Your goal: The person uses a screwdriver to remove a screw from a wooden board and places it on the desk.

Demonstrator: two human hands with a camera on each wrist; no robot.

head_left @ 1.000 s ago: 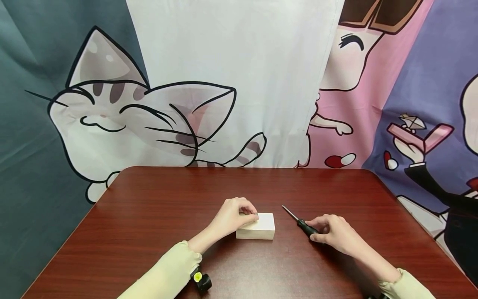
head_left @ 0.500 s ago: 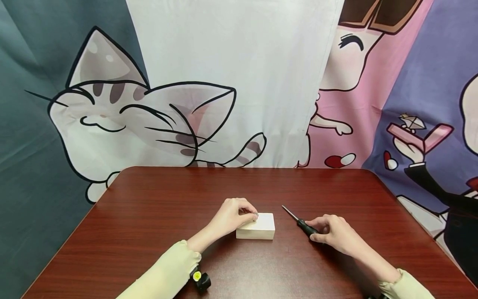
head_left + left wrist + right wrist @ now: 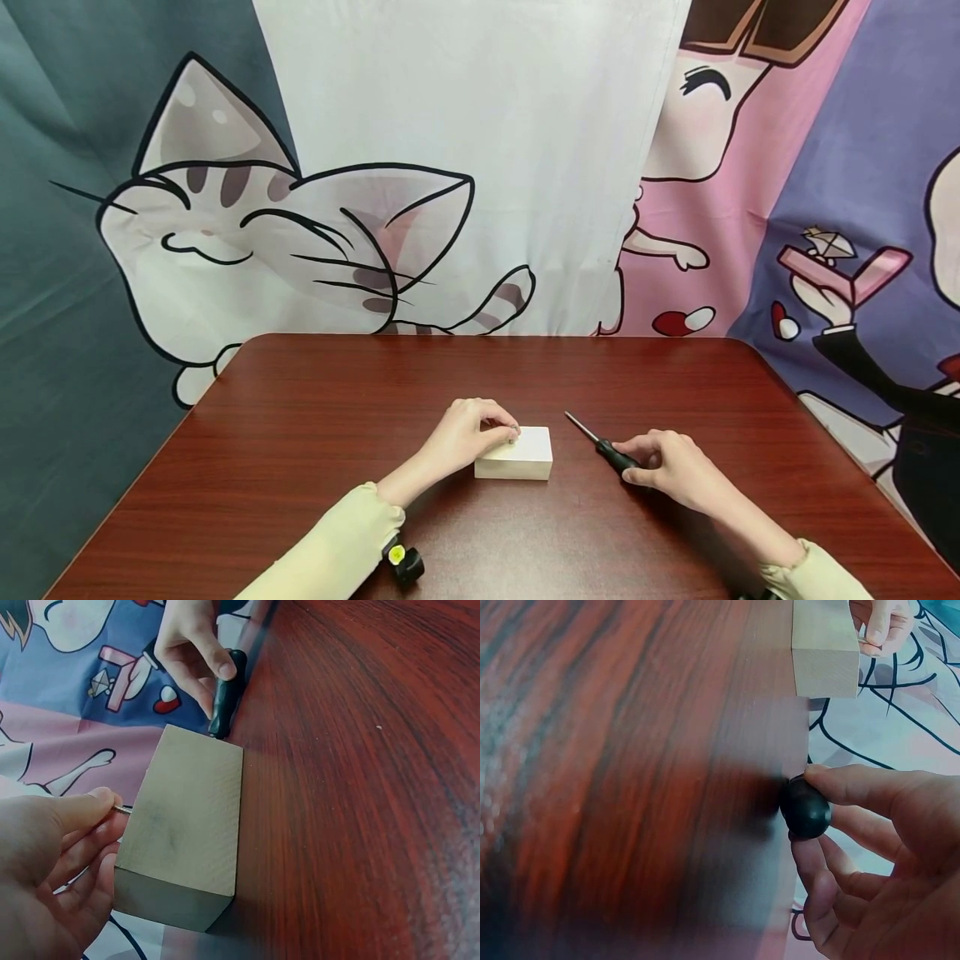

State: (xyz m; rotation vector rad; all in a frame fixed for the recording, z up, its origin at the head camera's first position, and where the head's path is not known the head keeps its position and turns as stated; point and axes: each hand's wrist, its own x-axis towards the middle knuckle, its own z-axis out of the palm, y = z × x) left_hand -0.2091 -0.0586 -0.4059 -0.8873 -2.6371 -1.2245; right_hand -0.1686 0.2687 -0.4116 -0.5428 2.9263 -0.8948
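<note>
A pale wooden block lies on the table, its long side toward me. My left hand is over the block's left part, pinching a small metal screw between thumb and fingertips. The screw's lower end meets the block's top face; how deep it sits cannot be told. To the right, a screwdriver with a black handle lies on the table, its metal shaft pointing away and leftward. My right hand holds the handle between thumb and fingers; the right wrist view shows the rounded handle end.
The dark red wooden table reaches back to a cloth backdrop printed with cartoon figures. A black wrist camera is strapped below the left sleeve.
The left fingertips have shifted very slightly around the screw on the block. The right hand and the screwdriver have stayed almost in place.
</note>
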